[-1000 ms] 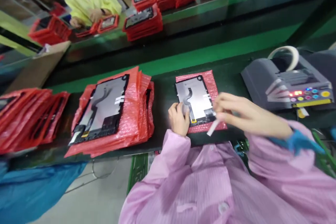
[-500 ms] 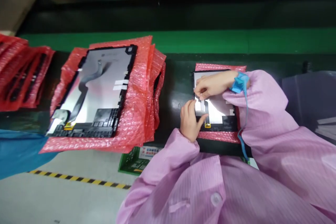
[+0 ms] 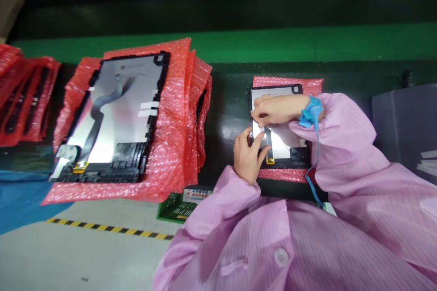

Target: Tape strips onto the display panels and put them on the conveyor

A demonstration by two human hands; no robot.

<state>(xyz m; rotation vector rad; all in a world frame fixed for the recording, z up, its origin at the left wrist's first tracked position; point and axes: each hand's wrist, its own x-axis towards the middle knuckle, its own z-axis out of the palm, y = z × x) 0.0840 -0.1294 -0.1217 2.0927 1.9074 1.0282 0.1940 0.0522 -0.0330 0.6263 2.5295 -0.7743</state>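
I've got open bench (image 3: pixel 223 109) left of my left hand (image 3: pixel 246 157) up to the red bubble-wrap stack (image 3: pixel 174 141); my right hand (image 3: pixel 275 109) blocks just beyond it, grey housing (image 3: pixel 404 118) well right.

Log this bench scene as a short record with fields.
Left hand: fingers spread, at the left side of a flat black-framed grey panel
Right hand: over that panel, fingertips at a small white strip
Under panel: red bubble-wrap sheet
Worn right: blue corded wristband
Further left: stacked red bubble-wrap sheets, another black-framed grey panel on top
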